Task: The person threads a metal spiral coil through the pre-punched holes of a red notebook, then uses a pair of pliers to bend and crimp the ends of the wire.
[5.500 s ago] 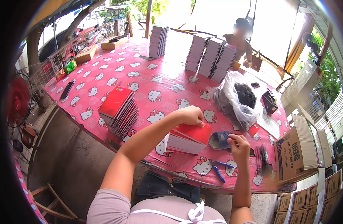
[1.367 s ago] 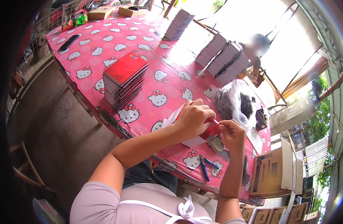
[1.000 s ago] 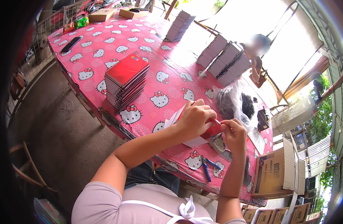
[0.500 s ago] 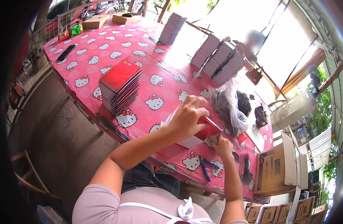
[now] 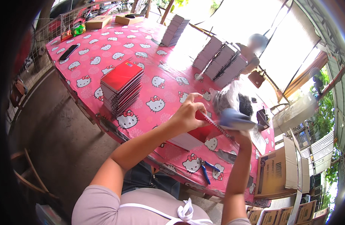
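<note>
My left hand (image 5: 191,114) pinches the upper edge of a red-covered spiral notebook (image 5: 202,133), which stands tilted near the table's front edge with white pages below. Its wire coil runs toward my right hand (image 5: 240,138). That hand is closed at the coil's lower end, with a motion-smeared blue-grey thing (image 5: 235,119) in its fingers; its kind cannot be made out. Blue-handled pliers (image 5: 205,171) lie on the table in front of me, below the notebook. To the left rises a stack of red spiral notebooks (image 5: 121,84).
The pink patterned table (image 5: 172,86) carries a clear plastic bag (image 5: 226,97) with black contents, tall notebook stacks (image 5: 219,60) at the far side and a phone (image 5: 69,52) at left. A cardboard box (image 5: 272,172) stands at right. Another person (image 5: 251,56) is beyond the far stacks.
My right hand has moved up and right, and a blurred blue-grey thing now shows at it. My left hand keeps its hold on the notebook. The person's hand has left the far stack's top.
</note>
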`<action>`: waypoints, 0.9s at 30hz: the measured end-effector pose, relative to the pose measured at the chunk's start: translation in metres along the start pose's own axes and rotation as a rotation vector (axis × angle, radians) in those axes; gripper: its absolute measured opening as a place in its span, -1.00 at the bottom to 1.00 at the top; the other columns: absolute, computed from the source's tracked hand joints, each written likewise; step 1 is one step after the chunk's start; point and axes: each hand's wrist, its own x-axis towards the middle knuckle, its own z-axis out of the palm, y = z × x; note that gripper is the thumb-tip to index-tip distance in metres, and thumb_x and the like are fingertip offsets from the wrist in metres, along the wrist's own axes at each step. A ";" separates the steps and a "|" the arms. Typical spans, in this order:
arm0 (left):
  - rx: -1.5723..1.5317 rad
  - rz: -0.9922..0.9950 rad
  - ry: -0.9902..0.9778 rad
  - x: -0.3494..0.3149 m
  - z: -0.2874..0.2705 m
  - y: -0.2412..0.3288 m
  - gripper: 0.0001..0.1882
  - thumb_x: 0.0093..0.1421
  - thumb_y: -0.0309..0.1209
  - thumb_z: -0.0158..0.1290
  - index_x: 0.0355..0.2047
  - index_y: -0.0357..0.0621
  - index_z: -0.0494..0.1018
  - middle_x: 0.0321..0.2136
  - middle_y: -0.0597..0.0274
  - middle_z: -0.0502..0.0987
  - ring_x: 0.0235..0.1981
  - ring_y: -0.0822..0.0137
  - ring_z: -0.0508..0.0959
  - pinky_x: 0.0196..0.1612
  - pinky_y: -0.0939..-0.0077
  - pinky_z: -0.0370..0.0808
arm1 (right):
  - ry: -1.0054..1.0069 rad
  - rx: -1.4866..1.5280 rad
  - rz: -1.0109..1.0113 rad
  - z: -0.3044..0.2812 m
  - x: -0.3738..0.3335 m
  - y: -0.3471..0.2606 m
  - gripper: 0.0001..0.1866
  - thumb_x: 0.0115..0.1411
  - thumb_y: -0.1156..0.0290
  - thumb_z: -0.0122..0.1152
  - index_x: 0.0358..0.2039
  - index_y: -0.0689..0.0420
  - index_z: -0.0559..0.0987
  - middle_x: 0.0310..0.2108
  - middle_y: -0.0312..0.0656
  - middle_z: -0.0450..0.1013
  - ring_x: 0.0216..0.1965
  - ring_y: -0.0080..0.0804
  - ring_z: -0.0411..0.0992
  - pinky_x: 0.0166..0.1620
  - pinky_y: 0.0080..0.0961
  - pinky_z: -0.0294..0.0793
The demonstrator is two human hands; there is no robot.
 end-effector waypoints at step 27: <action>-0.702 -0.141 0.025 0.006 -0.001 -0.033 -0.68 0.12 -0.66 0.10 -0.08 -0.20 0.47 -0.28 0.31 0.51 -0.30 0.59 0.48 -0.25 0.68 0.47 | -0.111 -0.140 0.184 0.036 0.040 -0.037 -0.55 -0.11 0.65 0.31 -0.12 0.26 0.54 -0.25 -0.20 0.55 -0.22 -0.50 0.50 -0.18 -0.57 0.51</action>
